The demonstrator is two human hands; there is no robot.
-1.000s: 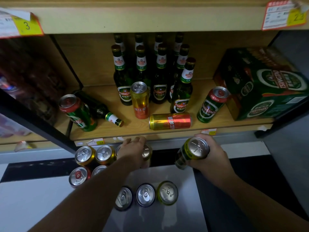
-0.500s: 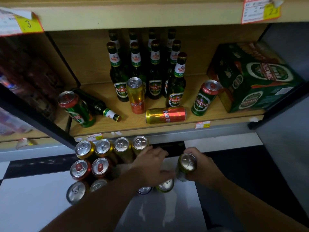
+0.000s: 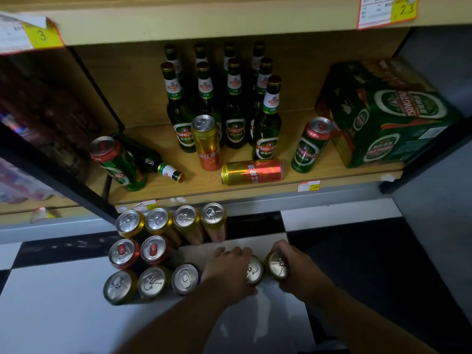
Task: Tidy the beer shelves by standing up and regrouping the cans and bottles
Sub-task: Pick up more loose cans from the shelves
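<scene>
Green btls [image 3: 267,129] x10, cans [image 3: 155,250] x15.

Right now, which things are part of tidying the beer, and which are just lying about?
For the job: the held can the right hand grips, floor cans, tipped can, fallen bottle, standing bottles.
Just there: green carton, price tags.

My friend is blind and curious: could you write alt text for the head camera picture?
A person's left hand and right hand each grip a can, the left-hand can and right-hand can, standing on the tiled floor beside rows of upright cans. On the shelf above, a fallen bottle and a fallen can lie among upright bottles.
</scene>
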